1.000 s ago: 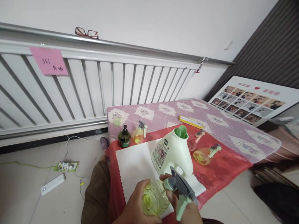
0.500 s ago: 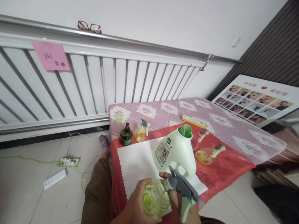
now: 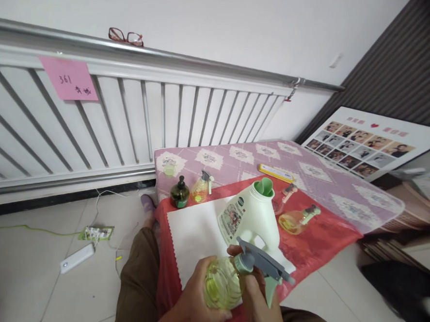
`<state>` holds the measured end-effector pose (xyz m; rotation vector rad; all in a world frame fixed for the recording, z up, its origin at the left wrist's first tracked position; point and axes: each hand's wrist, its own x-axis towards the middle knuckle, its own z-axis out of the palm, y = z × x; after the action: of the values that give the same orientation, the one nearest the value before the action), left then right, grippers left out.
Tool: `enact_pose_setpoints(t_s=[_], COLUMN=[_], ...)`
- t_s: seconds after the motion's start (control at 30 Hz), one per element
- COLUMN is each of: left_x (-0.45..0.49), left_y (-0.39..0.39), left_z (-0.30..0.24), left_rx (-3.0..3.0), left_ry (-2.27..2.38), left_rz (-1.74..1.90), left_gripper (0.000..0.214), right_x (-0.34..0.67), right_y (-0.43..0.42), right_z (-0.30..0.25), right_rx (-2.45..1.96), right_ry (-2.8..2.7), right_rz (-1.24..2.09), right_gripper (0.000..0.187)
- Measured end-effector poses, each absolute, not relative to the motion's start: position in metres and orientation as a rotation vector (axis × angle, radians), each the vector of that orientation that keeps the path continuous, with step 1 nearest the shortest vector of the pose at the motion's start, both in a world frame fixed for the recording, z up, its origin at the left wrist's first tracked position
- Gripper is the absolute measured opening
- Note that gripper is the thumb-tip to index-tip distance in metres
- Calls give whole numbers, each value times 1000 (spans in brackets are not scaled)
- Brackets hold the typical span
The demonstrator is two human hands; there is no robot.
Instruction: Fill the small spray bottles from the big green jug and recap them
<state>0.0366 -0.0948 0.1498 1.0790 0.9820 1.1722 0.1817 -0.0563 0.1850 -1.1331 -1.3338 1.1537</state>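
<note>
My left hand (image 3: 197,300) is wrapped round the clear, ribbed body of a spray bottle (image 3: 222,283) with yellow-green liquid in it. The bottle lies tilted on its side, its grey and mint trigger head (image 3: 263,259) pointing right. My right hand (image 3: 258,297) grips this head near the collar, thumb below and fingertips behind; part of the fingers is hidden. Just beyond both hands stands a large pale green jug (image 3: 252,212) with a green spout in its mouth. A white sheet (image 3: 193,230) is spread under the jug.
A dark pump bottle (image 3: 180,194) and an orange-tinted spray bottle (image 3: 201,188) stand at the back left. Another spray bottle (image 3: 293,222) lies on the red cloth (image 3: 324,227) at right, near a pinkish one (image 3: 285,198). Farther back are a yellow box (image 3: 276,173) and a small green cap (image 3: 169,170).
The trigger head has turned slightly in my right hand, its mint trigger swinging a little up and right. My left hand keeps its hold. The whole view has shifted slightly.
</note>
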Motion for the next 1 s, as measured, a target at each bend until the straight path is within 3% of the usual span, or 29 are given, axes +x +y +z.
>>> enact_pose_setpoints(t_s=[0.8,1.0], left_x=[37,34], left_y=[-98,-98], left_z=[149,150], left_rx=[1075,1104], left_ry=[1061,1120], left_rz=[1128,1098], left_gripper=[97,97], right_x=[179,184], right_y=[-56,-56], right_z=[182,180], right_rx=[-1140,-1191], right_ry=[-1193,-1115], right_rz=[1270,1226], right_gripper=[38,47])
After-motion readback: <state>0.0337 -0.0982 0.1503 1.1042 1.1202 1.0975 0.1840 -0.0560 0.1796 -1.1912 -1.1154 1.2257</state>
